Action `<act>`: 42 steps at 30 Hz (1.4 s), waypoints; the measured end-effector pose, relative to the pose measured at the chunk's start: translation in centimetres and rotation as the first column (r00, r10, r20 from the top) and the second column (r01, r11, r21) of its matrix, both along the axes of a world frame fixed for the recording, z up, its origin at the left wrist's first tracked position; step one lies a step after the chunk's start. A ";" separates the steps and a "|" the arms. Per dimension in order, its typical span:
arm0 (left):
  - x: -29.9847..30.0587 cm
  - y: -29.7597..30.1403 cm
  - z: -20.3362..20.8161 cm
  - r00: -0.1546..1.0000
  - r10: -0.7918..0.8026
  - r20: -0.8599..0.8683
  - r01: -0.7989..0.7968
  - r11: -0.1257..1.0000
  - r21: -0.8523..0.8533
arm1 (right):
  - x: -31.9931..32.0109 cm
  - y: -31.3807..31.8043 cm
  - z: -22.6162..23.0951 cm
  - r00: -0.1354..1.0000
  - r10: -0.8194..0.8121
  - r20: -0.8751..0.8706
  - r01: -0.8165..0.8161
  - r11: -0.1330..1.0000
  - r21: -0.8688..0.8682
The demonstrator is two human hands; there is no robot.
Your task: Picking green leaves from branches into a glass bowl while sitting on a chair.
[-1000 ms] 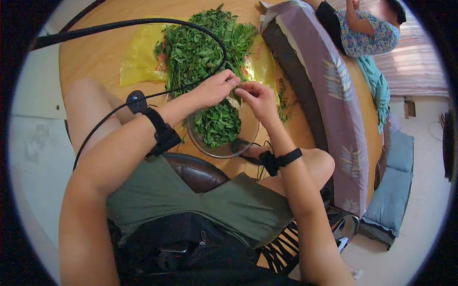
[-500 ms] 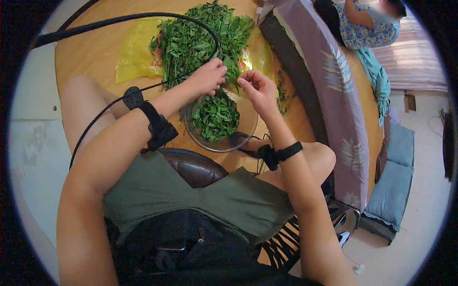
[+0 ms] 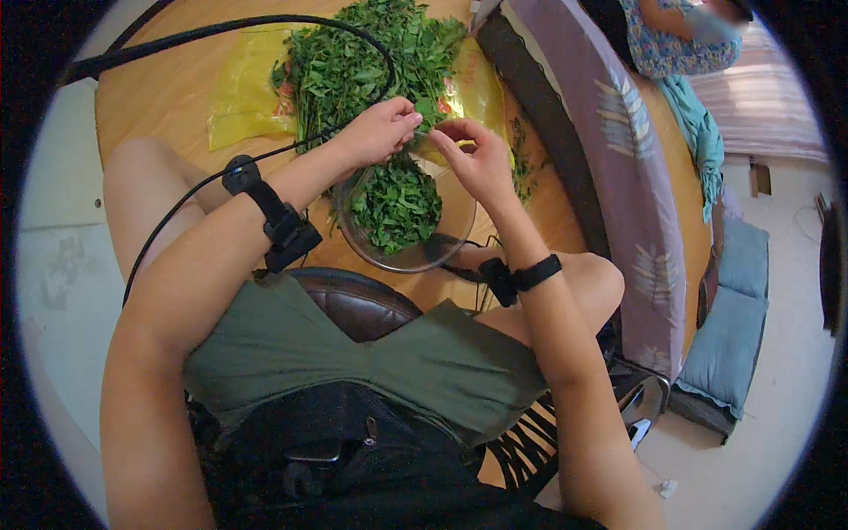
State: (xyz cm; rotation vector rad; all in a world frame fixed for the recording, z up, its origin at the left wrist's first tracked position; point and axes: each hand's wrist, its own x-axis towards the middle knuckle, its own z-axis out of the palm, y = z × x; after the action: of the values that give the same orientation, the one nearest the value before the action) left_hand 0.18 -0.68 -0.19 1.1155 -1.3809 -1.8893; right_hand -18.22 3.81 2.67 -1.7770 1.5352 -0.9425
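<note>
My left hand point(image 3: 385, 132) is closed in a pinch above the far rim of a clear round bowl point(image 3: 458, 212). Facing it, fingertips close to the left ones, my right hand point(image 3: 480, 162) pinches with thumb and forefinger. Whatever is between the fingers is too small to make out. Below the hands, picked green leaves point(image 3: 395, 208) lie heaped in the bowl. Just beyond, a big pile of leafy green stems point(image 3: 344, 75) rests on a yellow plastic bag point(image 3: 240, 99). Black straps with small boxes circle both my wrists.
The bowl and bag are on a wooden surface point(image 3: 132, 106). Loose sprigs point(image 3: 523, 163) lie right of the bag. A black cable point(image 3: 238, 34) arches over the pile. A cloth-covered sofa point(image 3: 618, 177) runs along the right, with another person point(image 3: 676, 44) beyond it.
A green sprig seen hanging between my hands is no longer visible there. Both hands have shifted slightly, the right one up and leftward. The view has tilted a little.
</note>
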 end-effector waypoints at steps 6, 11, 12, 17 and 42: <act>-0.3 0.7 0.4 0.992 -0.105 0.077 0.116 0.981 -0.154 | -0.6 -0.3 -1.1 0.996 0.044 0.080 -0.057 0.983 0.173; -0.7 0.5 -1.2 0.989 -0.058 0.136 0.103 0.931 -0.351 | -0.7 -0.1 -1.4 0.972 0.208 -0.107 -0.191 0.971 0.146; -0.7 0.2 -1.4 0.994 -0.021 0.103 0.058 0.930 -0.364 | -0.9 -0.1 -1.6 0.926 0.293 -0.237 -0.257 0.951 0.172; -0.1 -0.9 -1.3 0.977 0.038 0.208 0.055 0.903 -0.425 | -2.2 0.2 -3.1 0.913 0.250 -0.321 -0.149 0.940 0.307; 0.1 0.4 -0.9 0.850 -0.114 0.514 0.479 0.574 -0.664 | -1.4 0.2 0.0 0.935 0.254 -0.248 -0.220 0.963 0.159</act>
State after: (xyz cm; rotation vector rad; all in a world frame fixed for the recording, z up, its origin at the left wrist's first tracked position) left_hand 0.28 -0.29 -1.13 0.8521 -2.4599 -0.9686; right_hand -19.59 4.02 2.72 -2.0022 1.4585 -0.4904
